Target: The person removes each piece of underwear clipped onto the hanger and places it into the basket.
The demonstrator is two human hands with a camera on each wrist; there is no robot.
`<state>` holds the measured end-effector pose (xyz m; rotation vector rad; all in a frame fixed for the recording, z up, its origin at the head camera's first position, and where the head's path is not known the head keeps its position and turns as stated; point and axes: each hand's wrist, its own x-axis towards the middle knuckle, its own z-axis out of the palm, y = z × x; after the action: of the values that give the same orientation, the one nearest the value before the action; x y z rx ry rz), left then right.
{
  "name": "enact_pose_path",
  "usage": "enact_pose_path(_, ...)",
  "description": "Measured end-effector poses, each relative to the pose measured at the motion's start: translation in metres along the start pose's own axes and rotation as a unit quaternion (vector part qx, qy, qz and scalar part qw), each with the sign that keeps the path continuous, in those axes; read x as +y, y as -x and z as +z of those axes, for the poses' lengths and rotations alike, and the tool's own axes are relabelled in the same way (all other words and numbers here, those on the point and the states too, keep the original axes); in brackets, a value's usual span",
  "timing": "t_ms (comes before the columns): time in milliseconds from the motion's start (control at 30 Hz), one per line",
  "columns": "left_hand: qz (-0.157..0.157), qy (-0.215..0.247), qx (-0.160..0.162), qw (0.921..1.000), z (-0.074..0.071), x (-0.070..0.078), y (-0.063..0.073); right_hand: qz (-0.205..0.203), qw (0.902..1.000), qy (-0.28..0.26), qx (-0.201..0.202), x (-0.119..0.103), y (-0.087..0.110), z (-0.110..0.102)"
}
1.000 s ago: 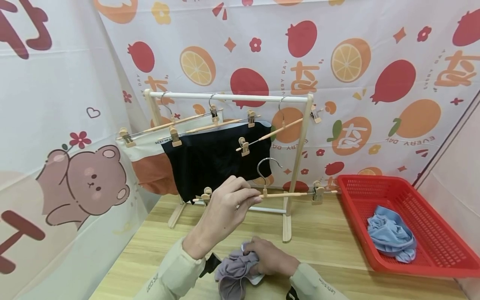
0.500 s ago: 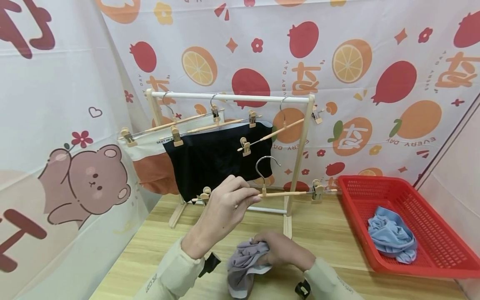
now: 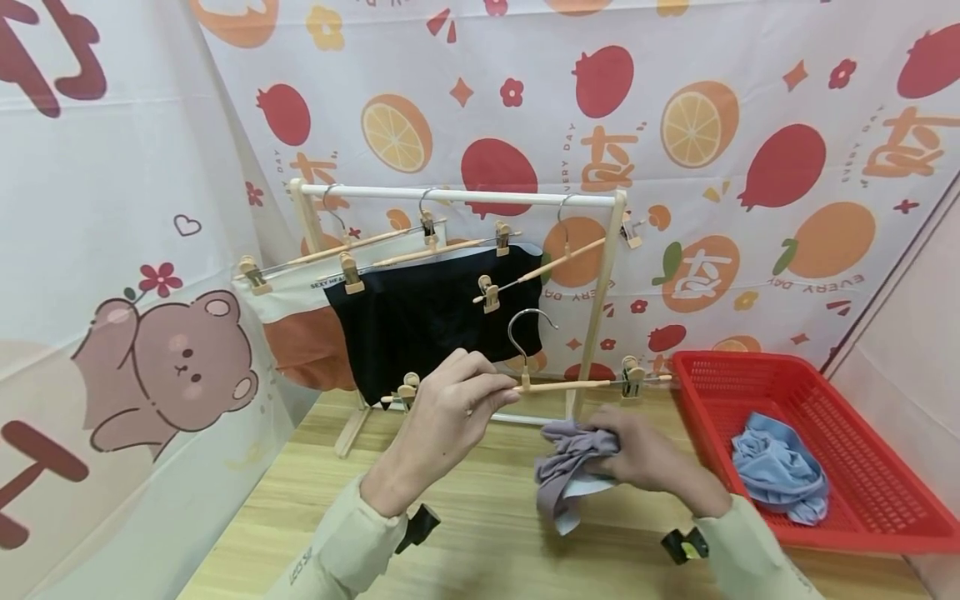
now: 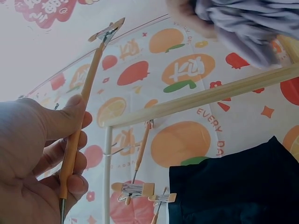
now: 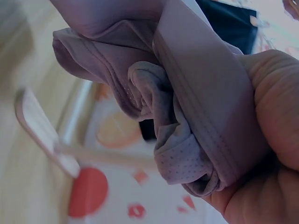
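Observation:
In the head view my left hand (image 3: 459, 408) pinches the bar of a clip hanger (image 3: 566, 386), whose metal hook points up and whose clip (image 3: 632, 379) at the right end holds nothing. The left wrist view shows thumb and fingers round the hanger's bar (image 4: 77, 140). My right hand (image 3: 648, 454) grips bunched mauve underpants (image 3: 566, 467) below the hanger's right half, apart from it. Up close in the right wrist view, the underpants' wide waistband (image 5: 205, 93) lies against the thumb, and part of the cloth is folded over itself.
Behind the hands stands a small rack (image 3: 465, 196) with black underpants (image 3: 442, 317), a white-and-orange pair (image 3: 307, 342) and a bare clip hanger (image 3: 551, 267) on it. At the right, a red basket (image 3: 862, 442) holds blue cloth (image 3: 780, 467). Wooden table (image 3: 465, 533) lies underneath.
My right hand has carried the mauve underpants up and to the right, off the tabletop towards the hanger's right side. The left hand and its hanger have stayed nearly still.

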<state>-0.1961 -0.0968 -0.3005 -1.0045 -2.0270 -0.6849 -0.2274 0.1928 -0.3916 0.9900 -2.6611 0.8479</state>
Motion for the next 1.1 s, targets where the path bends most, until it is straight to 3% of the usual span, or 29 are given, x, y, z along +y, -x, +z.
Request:
enact_pose_path(267,0.003,-0.003,0.003,1.0,0.001,0.0,0.0,0.113,0.9922,0.047,0.025,0.019,0.025,-0.068)
enact_pose_path(633,0.003,-0.002,-0.005,1.0,0.002,-0.001,-0.001,0.219,0.9708,0.094,0.034,0.07,0.057,-0.156)
enact_pose_path(833,0.008,-0.005,0.004,0.9999,0.002,-0.002,0.001,0.271,0.9561,0.11,0.012,0.1,0.066,-0.182)
enact_pose_path(1100,0.003,-0.007,-0.002,1.0,0.0,-0.002,0.001,0.305,0.9471,0.098,0.009,0.136,0.079,-0.192)
